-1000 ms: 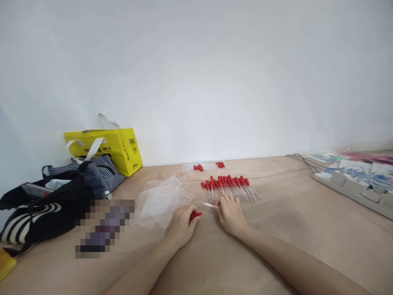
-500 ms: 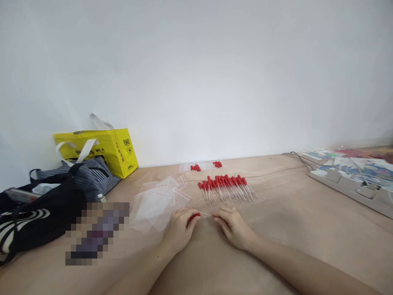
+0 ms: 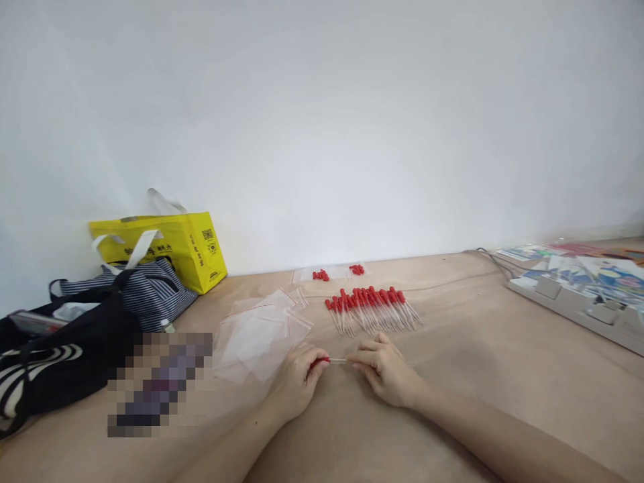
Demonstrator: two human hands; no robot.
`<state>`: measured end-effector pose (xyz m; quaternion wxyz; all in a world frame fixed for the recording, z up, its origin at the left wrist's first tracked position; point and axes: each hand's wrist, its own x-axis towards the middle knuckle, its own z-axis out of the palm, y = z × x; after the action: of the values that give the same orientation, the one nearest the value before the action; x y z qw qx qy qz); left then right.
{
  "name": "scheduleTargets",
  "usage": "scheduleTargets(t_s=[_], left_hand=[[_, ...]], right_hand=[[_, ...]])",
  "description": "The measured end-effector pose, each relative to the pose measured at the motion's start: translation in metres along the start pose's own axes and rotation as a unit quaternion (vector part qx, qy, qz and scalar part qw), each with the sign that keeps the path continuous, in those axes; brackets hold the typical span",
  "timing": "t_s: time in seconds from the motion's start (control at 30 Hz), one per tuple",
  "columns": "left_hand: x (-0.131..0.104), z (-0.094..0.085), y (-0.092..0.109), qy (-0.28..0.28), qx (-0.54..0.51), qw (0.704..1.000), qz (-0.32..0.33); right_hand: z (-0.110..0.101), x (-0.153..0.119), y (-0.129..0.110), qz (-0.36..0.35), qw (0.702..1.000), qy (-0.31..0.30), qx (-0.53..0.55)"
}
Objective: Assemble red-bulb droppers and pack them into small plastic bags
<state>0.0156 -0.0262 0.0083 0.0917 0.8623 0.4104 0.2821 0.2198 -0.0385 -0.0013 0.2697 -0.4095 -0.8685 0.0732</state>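
My left hand (image 3: pixel 298 379) pinches the red bulb of a dropper, and its thin clear tube (image 3: pixel 337 361) points right. The far end of that tube is between the fingertips of my right hand (image 3: pixel 385 370), which partly hide it. Behind my hands lies a row of several red-bulbed droppers (image 3: pixel 371 308), tubes toward me. Clear zip bags (image 3: pixel 256 332) with red seal lines are spread flat to the left, beside my left hand. Near the wall, two bunches of small red-ended pieces (image 3: pixel 320 275) lie on or in a clear bag.
At the left stand a yellow bag (image 3: pixel 201 255), a striped bag (image 3: pixel 161 292) and a black bag (image 3: pixel 95 352), with a blurred-out item in front. A white power strip (image 3: pixel 573 315) with cables lies right, beside printed packets (image 3: pixel 611 275). The wall closes off the table's back.
The dropper between my hands has dropped slightly toward me and now lies nearly level. My left hand has shifted down a little; my right fingers still meet the tube end.
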Motion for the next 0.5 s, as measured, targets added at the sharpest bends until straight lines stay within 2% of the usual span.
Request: scheduleTargets(t_s=[0.17, 0.33, 0.5], left_hand=[[-0.001, 0.0016, 0.0024, 0.001, 0.034, 0.998, 0.052], [-0.0009, 0.0031, 0.005, 0.019, 0.058, 0.993, 0.099], [-0.0004, 0.0054, 0.0043, 0.029, 0.071, 0.988, 0.134]], right_hand=[[-0.0034, -0.0005, 0.002, -0.017, 0.999, 0.011, -0.042], [-0.0012, 0.0018, -0.0001, -0.015, 0.998, 0.035, -0.039], [0.0024, 0.0049, -0.0029, -0.021, 0.998, 0.024, -0.054]])
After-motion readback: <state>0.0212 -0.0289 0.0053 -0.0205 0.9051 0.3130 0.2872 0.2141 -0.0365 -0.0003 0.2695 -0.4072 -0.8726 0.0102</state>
